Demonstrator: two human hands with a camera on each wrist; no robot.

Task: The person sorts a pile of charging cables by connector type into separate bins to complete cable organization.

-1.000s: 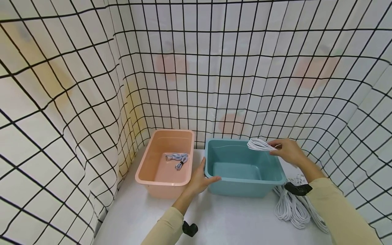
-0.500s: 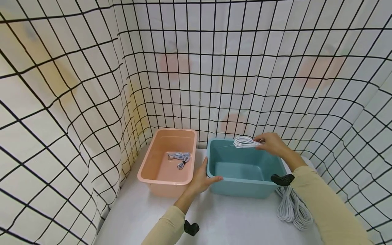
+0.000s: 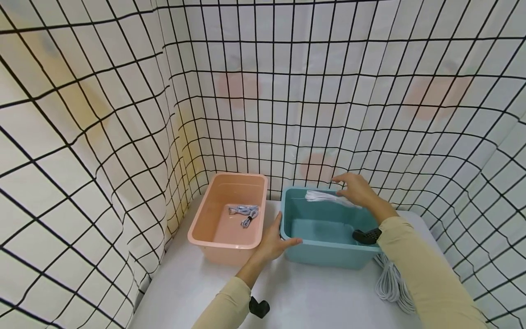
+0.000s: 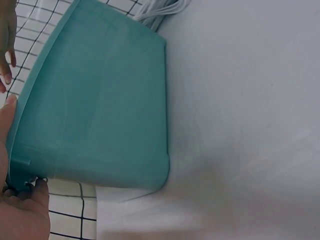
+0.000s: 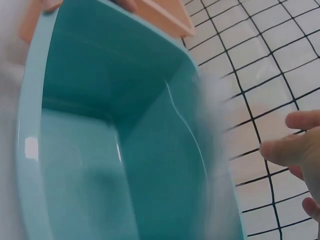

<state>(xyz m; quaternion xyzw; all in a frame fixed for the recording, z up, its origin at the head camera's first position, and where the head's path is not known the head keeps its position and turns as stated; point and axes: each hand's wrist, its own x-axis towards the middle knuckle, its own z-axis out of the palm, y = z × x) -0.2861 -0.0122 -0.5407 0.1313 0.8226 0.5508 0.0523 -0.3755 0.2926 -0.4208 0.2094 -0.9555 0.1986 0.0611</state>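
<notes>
My left hand [image 3: 269, 243] grips the near left corner of a teal plastic basin [image 3: 328, 254], thumb over the front rim and fingers curled at the side. Above the basin's back part, a white bundled cable [image 3: 322, 197] is in mid-air and blurred in the right wrist view. My right hand [image 3: 356, 189] is just behind and above it, fingers spread and apart from the cable. A thin strand [image 5: 182, 117] of cable trails across the basin's inner wall in the right wrist view. The basin's visible floor is bare.
Left of the teal basin stands a peach basin [image 3: 226, 255] with several bluish-grey tied cables [image 3: 245, 211] on its floor. More white cable bundles [image 3: 390, 284] lie at the teal basin's right, partly behind my right sleeve. A black grid net [image 3: 287, 96] surrounds the white table [image 3: 312, 297].
My right hand has moved left over the teal basin with the white cable, then opened and let it go. The cable is dropping. My left hand has stayed on the basin's corner.
</notes>
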